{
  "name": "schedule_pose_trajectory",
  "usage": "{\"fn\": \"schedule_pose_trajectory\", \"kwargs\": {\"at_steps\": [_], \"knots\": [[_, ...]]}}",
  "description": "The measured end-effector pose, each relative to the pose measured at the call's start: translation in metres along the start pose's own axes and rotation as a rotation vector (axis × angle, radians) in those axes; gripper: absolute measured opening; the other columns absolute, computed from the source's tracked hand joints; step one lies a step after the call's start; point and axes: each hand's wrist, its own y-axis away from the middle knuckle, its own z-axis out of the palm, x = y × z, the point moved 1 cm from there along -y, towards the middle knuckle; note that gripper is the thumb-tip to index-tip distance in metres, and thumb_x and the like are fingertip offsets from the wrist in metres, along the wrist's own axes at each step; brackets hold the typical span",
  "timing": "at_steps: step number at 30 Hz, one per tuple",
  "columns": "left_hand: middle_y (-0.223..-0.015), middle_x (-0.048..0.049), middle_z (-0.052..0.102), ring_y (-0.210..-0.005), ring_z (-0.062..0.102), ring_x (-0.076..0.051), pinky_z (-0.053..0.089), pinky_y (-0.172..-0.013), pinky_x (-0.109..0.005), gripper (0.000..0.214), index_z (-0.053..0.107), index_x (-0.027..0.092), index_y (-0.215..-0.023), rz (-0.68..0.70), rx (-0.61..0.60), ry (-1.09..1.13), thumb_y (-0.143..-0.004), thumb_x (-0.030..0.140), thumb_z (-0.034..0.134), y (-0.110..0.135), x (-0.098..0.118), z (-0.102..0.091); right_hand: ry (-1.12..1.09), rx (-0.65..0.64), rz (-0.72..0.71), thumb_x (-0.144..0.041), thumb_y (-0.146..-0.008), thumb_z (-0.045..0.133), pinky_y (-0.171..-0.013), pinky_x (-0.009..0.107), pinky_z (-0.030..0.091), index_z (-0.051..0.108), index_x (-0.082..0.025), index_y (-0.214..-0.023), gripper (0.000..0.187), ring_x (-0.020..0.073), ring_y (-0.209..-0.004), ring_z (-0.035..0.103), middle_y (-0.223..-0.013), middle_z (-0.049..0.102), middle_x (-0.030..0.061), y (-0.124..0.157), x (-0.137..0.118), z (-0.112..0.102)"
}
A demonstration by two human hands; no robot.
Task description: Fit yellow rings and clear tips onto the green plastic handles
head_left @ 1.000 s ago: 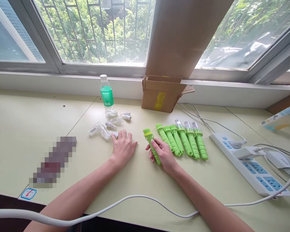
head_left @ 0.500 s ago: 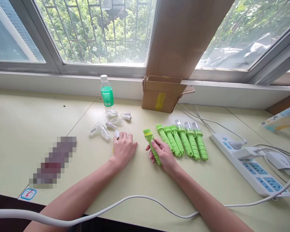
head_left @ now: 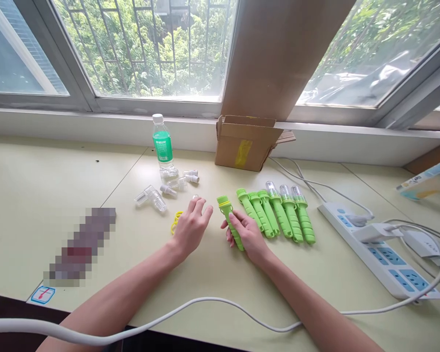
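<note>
My right hand [head_left: 248,235] is closed round a green ribbed handle [head_left: 227,211] with a yellow-ringed top, holding it on the pale table [head_left: 40,195]. My left hand [head_left: 191,226] is just left of it, raised a little. It pinches a small clear cap [head_left: 195,197] at its fingertips. Yellow rings [head_left: 176,221] lie on the table by that hand's left side. To the right of the held handle, a row of green handles [head_left: 267,213] lies side by side, and the three rightmost [head_left: 290,215] carry clear caps.
Loose clear plastic parts [head_left: 153,196] and small caps [head_left: 186,178] lie near a green-labelled water bottle [head_left: 162,144]. A cardboard box [head_left: 244,142] stands under the window. A power strip [head_left: 383,252] with plugs lies at the right. A white cable [head_left: 205,304] crosses the near edge.
My left hand lifted off the table and moved right towards the held handle, taking a small clear cap with it and uncovering the yellow rings. My right hand stayed still.
</note>
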Motion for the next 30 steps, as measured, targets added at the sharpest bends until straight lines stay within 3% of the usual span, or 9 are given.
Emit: {"fn": "schedule_pose_trajectory", "kwargs": {"at_steps": [8,12,15,21,30], "knots": [[-0.107,-0.0109,0.058,-0.096,0.056,-0.02,0.045,-0.062,-0.025,0.033,0.054,0.019,-0.105,0.009,0.051,0.003,-0.085,-0.001,0.036,0.001,0.0019,-0.0009,-0.003,0.004,0.003,-0.053,-0.082,0.056,-0.038,0.022,0.044,0.056,-0.019,-0.087,0.035,0.0093,-0.048,0.053,-0.085,0.065,0.0043,0.0,0.0011,0.0],[-0.088,-0.0053,0.06,-0.077,0.056,-0.016,0.039,-0.056,-0.025,0.033,0.05,0.021,-0.114,0.005,0.047,-0.023,-0.089,0.005,0.037,0.0011,0.0022,-0.0025,-0.008,0.004,0.004,-0.054,-0.081,0.057,-0.038,0.022,0.044,0.057,-0.019,-0.087,0.035,0.0093,-0.048,0.053,-0.084,0.064,0.0034,-0.0001,0.0012,0.0001],[-0.075,-0.0032,0.057,-0.066,0.054,-0.015,0.035,-0.052,-0.026,0.021,0.051,0.018,-0.112,-0.007,0.055,-0.008,-0.094,0.023,0.04,0.0007,0.0039,-0.0029,-0.004,0.005,-0.002,-0.053,-0.082,0.056,-0.038,0.023,0.044,0.057,-0.019,-0.087,0.035,0.0097,-0.048,0.054,-0.083,0.064,0.0033,-0.0004,0.0016,-0.0001],[-0.075,-0.0043,0.054,-0.067,0.054,-0.015,0.034,-0.053,-0.024,0.037,0.057,0.017,-0.095,-0.032,0.061,0.038,-0.088,0.052,0.046,-0.0001,0.0079,-0.0043,-0.006,-0.016,-0.024,-0.05,-0.085,0.054,-0.039,0.023,0.045,0.055,-0.019,-0.086,0.031,0.0098,-0.048,0.053,-0.078,0.061,0.0017,-0.0009,0.0035,-0.0007],[-0.077,-0.0044,0.053,-0.063,0.05,-0.012,0.035,-0.053,-0.023,0.032,0.059,0.016,-0.079,-0.028,0.096,0.11,-0.088,0.046,0.05,0.0003,0.0084,-0.0033,0.002,-0.022,-0.03,-0.047,-0.087,0.053,-0.039,0.022,0.045,0.055,-0.019,-0.087,0.028,0.0102,-0.049,0.053,-0.075,0.059,0.0011,-0.0004,0.0039,-0.0006]]}}
